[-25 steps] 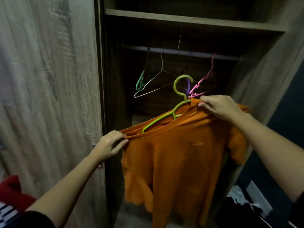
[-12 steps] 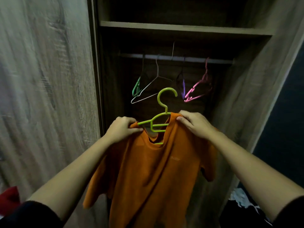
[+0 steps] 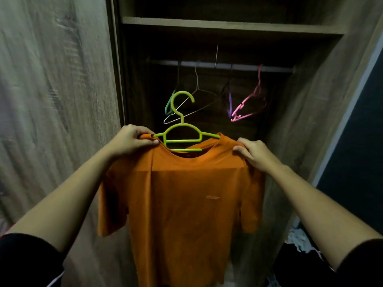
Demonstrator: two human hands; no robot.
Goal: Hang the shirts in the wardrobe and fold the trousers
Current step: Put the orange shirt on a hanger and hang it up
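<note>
An orange shirt (image 3: 186, 195) on a green hanger (image 3: 182, 135) was held before the open wardrobe (image 3: 228, 25), below its rail (image 3: 269, 68). The left hand (image 3: 132, 139) and the right hand (image 3: 255, 152) each pinched a shoulder.

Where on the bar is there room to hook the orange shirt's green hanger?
The rail looks bare at its right end, between the pink hanger and the wardrobe wall. The left and middle are crowded: a white wire hanger and dark ones bunch there.
</note>
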